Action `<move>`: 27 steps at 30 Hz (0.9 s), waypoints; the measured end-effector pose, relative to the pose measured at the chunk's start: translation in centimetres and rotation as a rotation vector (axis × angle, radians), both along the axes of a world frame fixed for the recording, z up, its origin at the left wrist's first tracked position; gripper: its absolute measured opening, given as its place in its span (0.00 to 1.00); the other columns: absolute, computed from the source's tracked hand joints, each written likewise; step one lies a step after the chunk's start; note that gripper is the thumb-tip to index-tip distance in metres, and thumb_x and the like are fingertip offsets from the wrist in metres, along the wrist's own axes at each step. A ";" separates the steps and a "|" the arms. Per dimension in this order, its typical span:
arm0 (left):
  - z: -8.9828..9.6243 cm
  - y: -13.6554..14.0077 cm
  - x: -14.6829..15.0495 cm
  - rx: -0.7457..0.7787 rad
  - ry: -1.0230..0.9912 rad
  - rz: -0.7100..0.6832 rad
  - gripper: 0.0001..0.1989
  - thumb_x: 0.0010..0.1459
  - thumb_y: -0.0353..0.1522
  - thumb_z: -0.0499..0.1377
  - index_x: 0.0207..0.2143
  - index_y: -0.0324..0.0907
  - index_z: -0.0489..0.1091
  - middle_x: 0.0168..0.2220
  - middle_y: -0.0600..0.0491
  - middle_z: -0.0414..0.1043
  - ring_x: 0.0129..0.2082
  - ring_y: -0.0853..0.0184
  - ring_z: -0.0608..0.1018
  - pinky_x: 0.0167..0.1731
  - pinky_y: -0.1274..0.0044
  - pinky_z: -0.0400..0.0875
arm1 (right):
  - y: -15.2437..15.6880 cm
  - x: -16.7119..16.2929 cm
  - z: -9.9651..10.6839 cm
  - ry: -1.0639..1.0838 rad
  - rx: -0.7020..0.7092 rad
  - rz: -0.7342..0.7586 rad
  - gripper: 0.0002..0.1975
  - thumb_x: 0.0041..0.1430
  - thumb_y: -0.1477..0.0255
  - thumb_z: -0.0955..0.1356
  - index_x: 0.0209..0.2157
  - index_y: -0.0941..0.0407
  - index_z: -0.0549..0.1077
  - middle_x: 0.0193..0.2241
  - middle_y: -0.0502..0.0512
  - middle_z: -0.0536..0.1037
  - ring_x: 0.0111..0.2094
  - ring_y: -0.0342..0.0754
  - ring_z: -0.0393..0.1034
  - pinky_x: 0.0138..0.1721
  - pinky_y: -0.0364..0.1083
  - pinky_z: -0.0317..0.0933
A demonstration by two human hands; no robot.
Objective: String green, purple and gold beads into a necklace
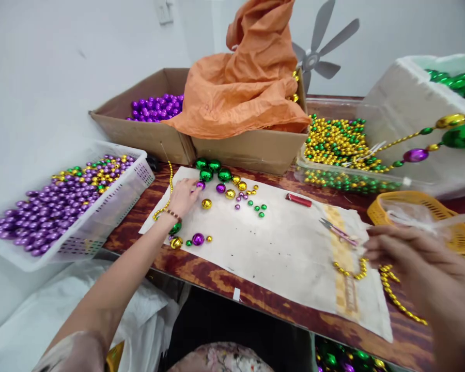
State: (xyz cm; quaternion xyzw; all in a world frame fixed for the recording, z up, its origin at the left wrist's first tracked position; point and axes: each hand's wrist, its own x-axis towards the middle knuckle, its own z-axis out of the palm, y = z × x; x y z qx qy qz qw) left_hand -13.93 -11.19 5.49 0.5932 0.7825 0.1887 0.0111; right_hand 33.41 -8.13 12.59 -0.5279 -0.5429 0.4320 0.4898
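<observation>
Contact between left hand (pixel 183 200) and purple bead (pixel 201 184) near the far left corner of the pale cloth (pixel 263 248), beside large green beads (pixel 205 174); firm pinch or light touch, impossible to tell. Right hand (pixel 420 266), blurred, close to the snips (pixel 338 232), fingers bunched; anything clamped there, likewise impossible to tell. Likeliest trouble: rolling of those round beads from a careless nudge, snagging of the gold strand (pixel 171 178) on the bracelet (pixel 173 214) at the left wrist, or a nick from the snips during a hasty reach.
</observation>
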 end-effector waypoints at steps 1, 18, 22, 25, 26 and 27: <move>0.3 1.7 -0.4 -0.023 -0.003 0.055 0.18 0.65 0.38 0.54 0.53 0.39 0.71 0.48 0.42 0.76 0.51 0.54 0.75 0.55 0.64 0.66 | 0.1 -1.0 -1.3 0.007 -0.045 0.057 0.20 0.44 0.55 0.81 0.34 0.54 0.83 0.27 0.64 0.79 0.23 0.49 0.73 0.23 0.49 0.68; 1.0 4.9 3.1 0.268 -0.437 0.047 0.26 0.51 0.34 0.67 0.53 0.40 0.69 0.54 0.41 0.70 0.54 0.53 0.73 0.55 0.62 0.68 | -5.5 -4.4 -10.8 0.204 -0.317 0.185 0.15 0.56 0.60 0.75 0.37 0.57 0.80 0.24 0.53 0.77 0.22 0.45 0.71 0.22 0.42 0.67; 1.6 0.1 8.6 0.259 -1.080 -0.244 0.26 0.53 0.37 0.67 0.55 0.45 0.70 0.52 0.47 0.74 0.49 0.59 0.77 0.50 0.66 0.74 | -5.9 -7.8 -10.5 0.320 -0.339 0.246 0.14 0.56 0.61 0.74 0.37 0.57 0.79 0.24 0.53 0.78 0.23 0.45 0.72 0.24 0.43 0.66; 1.1 -2.7 13.2 0.264 -1.351 -0.345 0.25 0.54 0.36 0.68 0.54 0.47 0.72 0.55 0.47 0.74 0.54 0.58 0.76 0.50 0.68 0.74 | -5.3 -10.5 -10.2 0.444 -0.348 0.178 0.14 0.54 0.61 0.74 0.37 0.57 0.78 0.25 0.53 0.79 0.26 0.46 0.74 0.25 0.43 0.66; 0.8 -3.3 14.5 0.251 -1.401 -0.372 0.25 0.54 0.36 0.69 0.54 0.48 0.72 0.55 0.46 0.74 0.54 0.58 0.76 0.50 0.69 0.74 | -5.0 -11.3 -10.1 0.475 -0.345 0.142 0.14 0.53 0.62 0.74 0.37 0.56 0.77 0.25 0.52 0.79 0.26 0.46 0.74 0.26 0.43 0.66; 0.5 -3.8 15.7 0.231 -1.434 -0.398 0.25 0.54 0.35 0.69 0.54 0.49 0.71 0.54 0.46 0.75 0.54 0.58 0.76 0.50 0.69 0.74 | -4.6 -12.0 -9.9 0.499 -0.332 0.106 0.13 0.53 0.62 0.73 0.36 0.56 0.77 0.24 0.51 0.79 0.26 0.46 0.74 0.26 0.43 0.66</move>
